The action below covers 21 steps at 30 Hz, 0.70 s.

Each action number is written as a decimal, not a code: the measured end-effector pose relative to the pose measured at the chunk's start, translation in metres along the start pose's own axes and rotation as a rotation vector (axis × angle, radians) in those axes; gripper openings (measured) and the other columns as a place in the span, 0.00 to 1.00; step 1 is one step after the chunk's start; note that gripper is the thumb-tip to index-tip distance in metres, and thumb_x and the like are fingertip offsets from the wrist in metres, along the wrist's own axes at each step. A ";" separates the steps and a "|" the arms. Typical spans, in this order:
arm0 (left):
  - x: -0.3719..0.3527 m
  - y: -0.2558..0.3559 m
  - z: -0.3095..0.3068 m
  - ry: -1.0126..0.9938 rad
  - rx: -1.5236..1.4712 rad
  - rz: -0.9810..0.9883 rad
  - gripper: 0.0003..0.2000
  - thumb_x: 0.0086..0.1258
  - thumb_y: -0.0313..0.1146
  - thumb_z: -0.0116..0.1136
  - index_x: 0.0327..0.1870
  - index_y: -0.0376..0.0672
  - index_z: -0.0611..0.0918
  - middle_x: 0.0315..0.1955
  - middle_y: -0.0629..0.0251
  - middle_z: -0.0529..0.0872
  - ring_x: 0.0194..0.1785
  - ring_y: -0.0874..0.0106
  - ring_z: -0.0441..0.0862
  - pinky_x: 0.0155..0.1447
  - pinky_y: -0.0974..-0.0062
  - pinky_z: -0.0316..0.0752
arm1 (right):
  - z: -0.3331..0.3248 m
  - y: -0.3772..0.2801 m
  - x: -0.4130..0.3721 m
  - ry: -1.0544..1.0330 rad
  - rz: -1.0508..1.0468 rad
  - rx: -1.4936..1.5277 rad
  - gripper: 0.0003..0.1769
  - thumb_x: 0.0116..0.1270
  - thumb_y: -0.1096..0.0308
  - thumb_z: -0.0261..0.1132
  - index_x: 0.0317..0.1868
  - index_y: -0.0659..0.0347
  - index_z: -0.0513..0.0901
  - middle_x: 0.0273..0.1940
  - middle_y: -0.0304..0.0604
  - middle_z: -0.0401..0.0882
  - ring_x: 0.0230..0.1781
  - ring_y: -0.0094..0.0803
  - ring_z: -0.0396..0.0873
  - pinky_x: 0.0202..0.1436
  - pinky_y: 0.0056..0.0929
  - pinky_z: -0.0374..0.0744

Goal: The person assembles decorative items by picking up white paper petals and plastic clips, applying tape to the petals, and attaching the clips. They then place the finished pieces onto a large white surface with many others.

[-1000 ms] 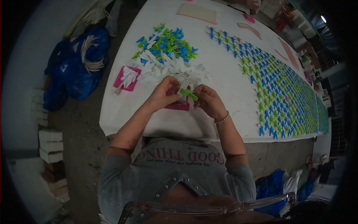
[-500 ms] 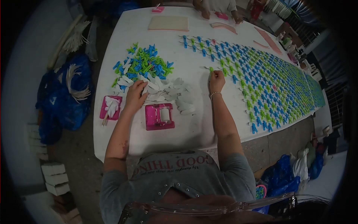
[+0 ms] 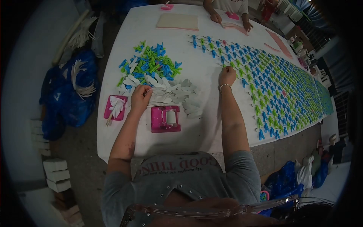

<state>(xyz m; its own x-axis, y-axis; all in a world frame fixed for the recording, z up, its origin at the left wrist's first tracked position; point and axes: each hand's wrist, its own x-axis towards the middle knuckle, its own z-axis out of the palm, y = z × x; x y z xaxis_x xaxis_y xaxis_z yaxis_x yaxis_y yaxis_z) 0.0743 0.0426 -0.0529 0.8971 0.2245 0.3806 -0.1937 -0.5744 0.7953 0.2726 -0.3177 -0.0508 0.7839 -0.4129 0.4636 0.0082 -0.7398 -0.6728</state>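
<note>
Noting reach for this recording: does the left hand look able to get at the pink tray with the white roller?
Probably yes: the left hand is right beside the pink tray, with nothing visible between; whether its fingers are free is unclear.

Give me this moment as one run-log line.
Left hand: fingertips at white pieces | Right hand: grip on green clip, beside clip rows | Pink holder: between forearms | Clip pile: beyond white pieces

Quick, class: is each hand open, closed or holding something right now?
Left hand: fingers bent beside the white pieces; grip cannot be told.
Right hand: closed, apparently on a green clip.
</note>
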 end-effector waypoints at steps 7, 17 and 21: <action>-0.003 0.031 -0.024 0.026 -0.168 -0.035 0.05 0.64 0.27 0.61 0.38 0.40 0.80 0.33 0.69 0.79 0.31 0.80 0.74 0.36 0.82 0.70 | -0.023 -0.024 -0.025 0.011 -0.141 0.128 0.11 0.61 0.64 0.67 0.40 0.62 0.82 0.28 0.43 0.75 0.31 0.38 0.76 0.38 0.35 0.75; -0.016 0.088 -0.036 -0.144 -0.673 -0.015 0.05 0.64 0.21 0.61 0.39 0.39 0.79 0.35 0.72 0.82 0.33 0.86 0.76 0.39 0.87 0.72 | -0.114 -0.159 -0.150 -1.185 -0.138 0.897 0.06 0.67 0.75 0.61 0.43 0.66 0.80 0.36 0.36 0.81 0.35 0.20 0.78 0.41 0.20 0.78; -0.025 0.095 -0.037 -0.269 -0.756 -0.052 0.08 0.64 0.21 0.61 0.42 0.39 0.77 0.32 0.73 0.80 0.34 0.88 0.75 0.38 0.89 0.71 | -0.123 -0.156 -0.171 -1.277 -0.096 0.916 0.07 0.66 0.76 0.62 0.44 0.66 0.80 0.38 0.37 0.81 0.38 0.20 0.78 0.44 0.20 0.78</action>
<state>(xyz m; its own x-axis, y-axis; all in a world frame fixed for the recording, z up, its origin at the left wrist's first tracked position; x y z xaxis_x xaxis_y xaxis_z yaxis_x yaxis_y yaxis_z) 0.0190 0.0111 0.0307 0.9587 -0.0167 0.2838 -0.2787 0.1417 0.9499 0.0609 -0.1966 0.0455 0.7407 0.6684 0.0684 0.0736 0.0204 -0.9971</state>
